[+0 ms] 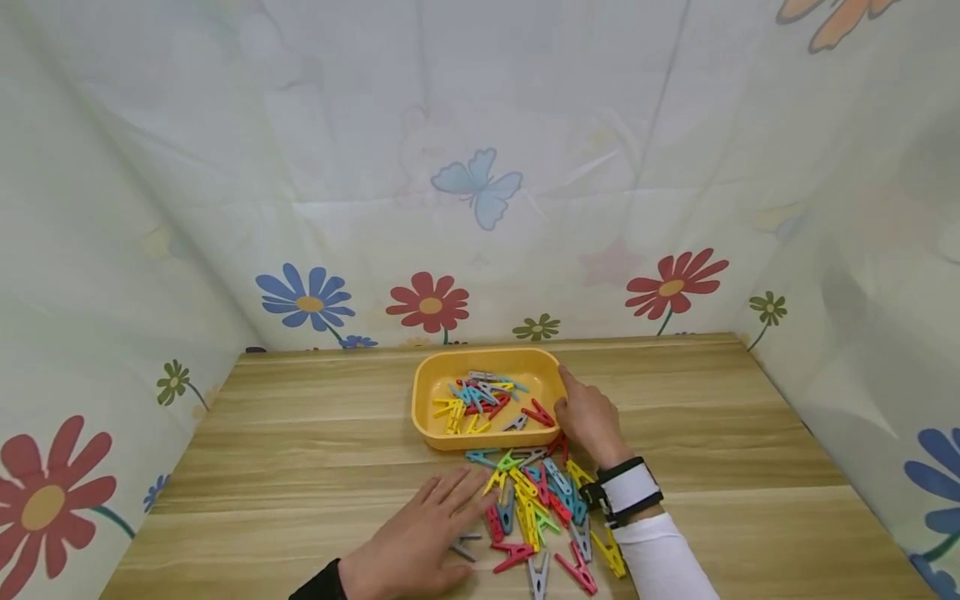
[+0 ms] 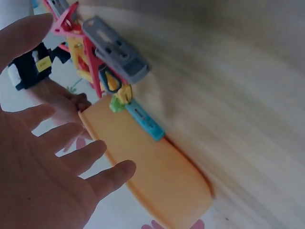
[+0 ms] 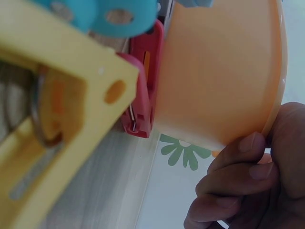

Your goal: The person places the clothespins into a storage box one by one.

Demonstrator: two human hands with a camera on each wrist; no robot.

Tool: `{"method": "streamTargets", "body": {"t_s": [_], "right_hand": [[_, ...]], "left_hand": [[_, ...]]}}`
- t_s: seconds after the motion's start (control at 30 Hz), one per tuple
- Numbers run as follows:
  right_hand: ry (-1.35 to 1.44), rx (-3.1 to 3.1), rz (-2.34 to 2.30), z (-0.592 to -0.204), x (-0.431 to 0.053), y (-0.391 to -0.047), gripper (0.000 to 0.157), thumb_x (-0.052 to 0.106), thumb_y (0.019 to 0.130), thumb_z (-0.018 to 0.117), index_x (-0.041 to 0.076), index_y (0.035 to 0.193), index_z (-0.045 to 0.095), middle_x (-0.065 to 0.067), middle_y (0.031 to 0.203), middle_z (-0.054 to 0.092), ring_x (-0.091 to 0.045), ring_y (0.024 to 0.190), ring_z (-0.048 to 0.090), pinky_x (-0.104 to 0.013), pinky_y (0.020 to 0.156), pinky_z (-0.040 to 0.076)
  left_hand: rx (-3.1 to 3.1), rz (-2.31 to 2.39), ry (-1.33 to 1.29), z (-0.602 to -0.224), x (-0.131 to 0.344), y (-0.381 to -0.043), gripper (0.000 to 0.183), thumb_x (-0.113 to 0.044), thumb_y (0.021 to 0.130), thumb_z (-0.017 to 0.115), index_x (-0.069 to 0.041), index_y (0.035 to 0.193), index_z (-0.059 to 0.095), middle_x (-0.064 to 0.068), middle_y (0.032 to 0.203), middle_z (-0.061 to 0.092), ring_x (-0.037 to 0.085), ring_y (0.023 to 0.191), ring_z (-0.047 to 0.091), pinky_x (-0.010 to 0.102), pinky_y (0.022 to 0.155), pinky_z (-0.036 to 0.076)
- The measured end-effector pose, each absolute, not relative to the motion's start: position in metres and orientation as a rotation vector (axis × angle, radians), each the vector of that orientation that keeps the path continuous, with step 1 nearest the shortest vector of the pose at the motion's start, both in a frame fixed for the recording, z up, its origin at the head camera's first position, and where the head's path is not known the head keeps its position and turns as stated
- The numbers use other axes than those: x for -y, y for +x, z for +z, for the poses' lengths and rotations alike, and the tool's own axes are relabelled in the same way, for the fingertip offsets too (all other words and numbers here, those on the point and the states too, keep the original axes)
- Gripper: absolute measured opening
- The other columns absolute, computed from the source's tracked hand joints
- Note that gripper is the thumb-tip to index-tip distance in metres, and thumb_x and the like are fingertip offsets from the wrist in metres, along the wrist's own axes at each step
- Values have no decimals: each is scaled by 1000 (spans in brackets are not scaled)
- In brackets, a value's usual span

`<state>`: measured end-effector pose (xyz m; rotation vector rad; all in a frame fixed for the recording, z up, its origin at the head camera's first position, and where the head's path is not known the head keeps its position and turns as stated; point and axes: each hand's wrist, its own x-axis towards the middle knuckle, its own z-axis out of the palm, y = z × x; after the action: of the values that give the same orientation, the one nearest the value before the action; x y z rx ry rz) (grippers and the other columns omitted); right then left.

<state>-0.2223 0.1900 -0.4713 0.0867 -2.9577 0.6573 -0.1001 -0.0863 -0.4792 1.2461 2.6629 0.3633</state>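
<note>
A yellow plastic tray (image 1: 427, 429) holds a loose heap of coloured clothespins (image 1: 480, 396). My right hand (image 1: 592, 417) grips its right end, the fingertips (image 3: 250, 143) curled against the outer wall near the rim. In front of the tray lies a pile of plastic clothespins (image 1: 527, 508) in red, yellow, blue, green and grey. My left hand (image 1: 420, 533) is spread, back upward, beside the left edge of this pile, its fingers (image 2: 90, 155) straight and holding nothing. A grey clothespin (image 1: 465, 546) shows by its thumb, partly hidden by the hand.
The wood-grain table (image 1: 300, 433) carries the tray and the pile. A pale curtain (image 1: 337, 167) with printed flowers and a butterfly stands along its back and both sides. My right forearm (image 1: 663, 554) in a white sleeve lies along the pile's right side.
</note>
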Motion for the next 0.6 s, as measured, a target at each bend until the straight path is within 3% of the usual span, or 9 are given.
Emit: {"method": "streamTargets", "body": {"t_s": [0.13, 0.33, 0.6], "right_hand": [[83, 2968, 666, -470, -190, -223, 58, 14, 88, 52, 8, 142, 32, -7, 56, 44, -21, 45, 42, -33, 41, 34], [81, 2966, 662, -470, -190, -224, 57, 14, 88, 52, 8, 142, 32, -7, 56, 44, -21, 44, 42, -33, 41, 34], [81, 2967, 677, -472, -190, -224, 57, 14, 89, 52, 8, 142, 32, -7, 56, 43, -21, 44, 42, -33, 41, 33]], "left_hand": [[-2619, 351, 1205, -489, 90, -97, 84, -48, 84, 62, -34, 146, 7, -5, 153, 8, 19, 135, 13, 53, 102, 26], [-2541, 385, 1053, -496, 95, -95, 75, -47, 83, 63, -38, 143, 20, -8, 142, 34, 16, 127, 33, 46, 96, 36], [-2562, 249, 1141, -496, 94, -95, 58, -44, 83, 64, -27, 134, 43, -11, 119, 50, 9, 109, 44, 38, 88, 42]]}}
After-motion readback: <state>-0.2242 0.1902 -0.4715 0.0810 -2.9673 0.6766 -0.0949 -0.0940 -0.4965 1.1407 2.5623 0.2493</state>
